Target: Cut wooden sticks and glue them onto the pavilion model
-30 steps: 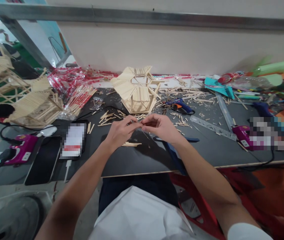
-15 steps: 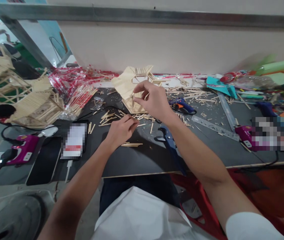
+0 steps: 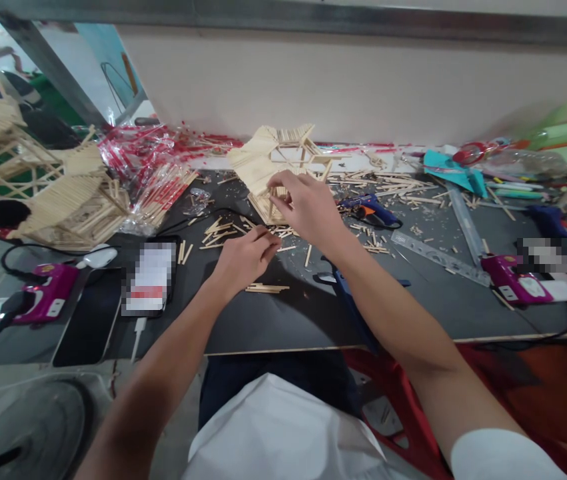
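A small model point(image 3: 256, 160) built of pale wooden sticks stands at the back middle of the table, its wide slatted roof tilted toward me. My right hand point(image 3: 308, 207) is at the model's near side, thumb and forefinger curled together in a pinch; anything between them is too small to make out. Lower and to the left, my left hand point(image 3: 244, 259) hovers by the loose sticks point(image 3: 218, 233) with its fingertips pressed together. What it pinches, if anything, is hidden. A few sticks point(image 3: 267, 289) lie in a bundle just below it.
Blue cutters point(image 3: 346, 293) lie partly under my right forearm. Behind are a blue glue gun point(image 3: 370, 210) and a clear ruler point(image 3: 440, 259). To the left are a lit phone point(image 3: 148, 277), a purple power strip point(image 3: 50, 293), a larger stick model point(image 3: 73, 207) and wrapped sticks point(image 3: 163, 193).
My right hand has come slightly lower against the model, with its thumb and forefinger closer together. My left hand has barely moved. The whole view has shifted a little.
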The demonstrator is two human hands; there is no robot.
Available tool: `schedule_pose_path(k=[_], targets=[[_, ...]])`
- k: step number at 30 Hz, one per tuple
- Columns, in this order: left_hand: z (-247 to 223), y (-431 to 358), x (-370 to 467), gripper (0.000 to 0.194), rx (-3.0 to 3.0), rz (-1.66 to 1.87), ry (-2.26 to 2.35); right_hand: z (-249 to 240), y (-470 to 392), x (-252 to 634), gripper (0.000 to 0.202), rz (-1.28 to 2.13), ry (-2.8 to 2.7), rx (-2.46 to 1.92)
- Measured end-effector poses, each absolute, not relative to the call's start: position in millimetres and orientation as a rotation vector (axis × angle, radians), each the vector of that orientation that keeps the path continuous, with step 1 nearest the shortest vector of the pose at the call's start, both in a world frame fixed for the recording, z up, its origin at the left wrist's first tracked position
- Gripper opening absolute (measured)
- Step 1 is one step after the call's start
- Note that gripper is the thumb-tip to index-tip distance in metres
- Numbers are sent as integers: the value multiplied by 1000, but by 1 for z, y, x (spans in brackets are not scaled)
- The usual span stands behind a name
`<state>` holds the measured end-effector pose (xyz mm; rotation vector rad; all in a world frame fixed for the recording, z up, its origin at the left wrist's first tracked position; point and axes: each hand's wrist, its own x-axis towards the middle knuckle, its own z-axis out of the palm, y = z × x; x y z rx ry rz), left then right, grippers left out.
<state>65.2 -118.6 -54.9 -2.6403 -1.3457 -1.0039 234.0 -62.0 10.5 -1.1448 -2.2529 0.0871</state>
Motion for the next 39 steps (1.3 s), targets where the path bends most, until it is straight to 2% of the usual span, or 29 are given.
schedule_pose_path(k=[9,15,20,28,34,39], targets=[[-23,-109,48,16,-2433,-1093,-1457,12,-59,236,19,86,-2303,-1147],[0,-93,51,26,-2349,-935,-1424,8,-52,241,19,221,-2245,-1042],[-3,-79,56,21,-2388,-847,-1344,7,-51,242,17,385,-2126,-1002],[-17,-70,56,23,-2262,-874,-1268,9,-51,242,20,403,-2167,-1014],[-17,-74,56,24,-2293,-841,-1390,42,-55,271,31,417,-2112,-1101],[-13,-74,59,26,-2328,-812,-1390,69,-56,323,26,316,-2008,-1205]])
